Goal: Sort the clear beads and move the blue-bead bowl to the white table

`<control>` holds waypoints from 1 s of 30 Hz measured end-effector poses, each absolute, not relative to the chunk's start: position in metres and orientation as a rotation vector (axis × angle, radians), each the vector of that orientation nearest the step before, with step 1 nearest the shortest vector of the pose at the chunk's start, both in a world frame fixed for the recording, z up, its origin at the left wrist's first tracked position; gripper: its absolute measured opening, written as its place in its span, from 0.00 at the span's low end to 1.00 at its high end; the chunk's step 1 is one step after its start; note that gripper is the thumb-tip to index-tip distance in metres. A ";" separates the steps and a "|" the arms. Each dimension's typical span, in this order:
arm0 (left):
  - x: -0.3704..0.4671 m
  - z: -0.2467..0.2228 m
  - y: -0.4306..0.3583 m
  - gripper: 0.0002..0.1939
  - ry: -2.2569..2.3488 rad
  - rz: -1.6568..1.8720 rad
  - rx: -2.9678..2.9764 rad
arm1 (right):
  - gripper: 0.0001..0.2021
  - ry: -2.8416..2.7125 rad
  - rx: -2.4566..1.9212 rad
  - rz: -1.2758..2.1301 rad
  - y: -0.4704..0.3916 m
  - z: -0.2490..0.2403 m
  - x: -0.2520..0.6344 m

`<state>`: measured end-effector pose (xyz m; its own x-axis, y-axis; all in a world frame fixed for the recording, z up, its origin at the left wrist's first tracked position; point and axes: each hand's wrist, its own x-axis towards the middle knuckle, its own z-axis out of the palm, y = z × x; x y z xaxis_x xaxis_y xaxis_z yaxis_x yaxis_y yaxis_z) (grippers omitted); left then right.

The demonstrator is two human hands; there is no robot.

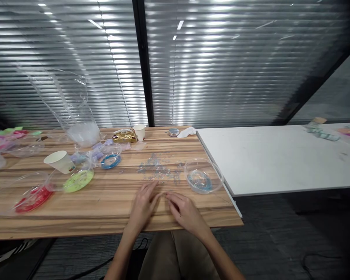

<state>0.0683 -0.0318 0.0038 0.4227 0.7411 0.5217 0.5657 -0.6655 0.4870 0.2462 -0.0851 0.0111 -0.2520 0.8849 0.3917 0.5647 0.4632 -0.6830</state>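
My left hand and my right hand rest low over the front of the wooden table, their fingertips almost meeting. Fingers on both hands are bent together as in a pinch; whatever lies between them is too small to make out. Just beyond the fingertips, many small pale blue-grey tube-shaped pieces lie scattered on the wood. To the right of my right hand stands a clear plastic bowl, with pale blue small pieces at its bottom.
On the left stand clear bowls with red, yellow-green and blue contents. A paper cup tilts among them. Behind are a clear bag, a gold packet, another cup and a round tin. A white table adjoins right.
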 end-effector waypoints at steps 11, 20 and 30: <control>0.073 0.006 -0.019 0.11 1.429 0.887 2.581 | 0.18 -1.767 -1.094 0.147 -0.109 0.020 0.263; 0.095 -0.013 -0.030 0.26 1.169 0.853 2.550 | 0.16 -1.715 -1.525 -0.083 -0.124 0.028 0.331; 0.108 -0.003 -0.017 0.21 1.051 0.731 2.531 | 0.07 -1.757 -1.364 -0.064 -0.177 0.023 0.340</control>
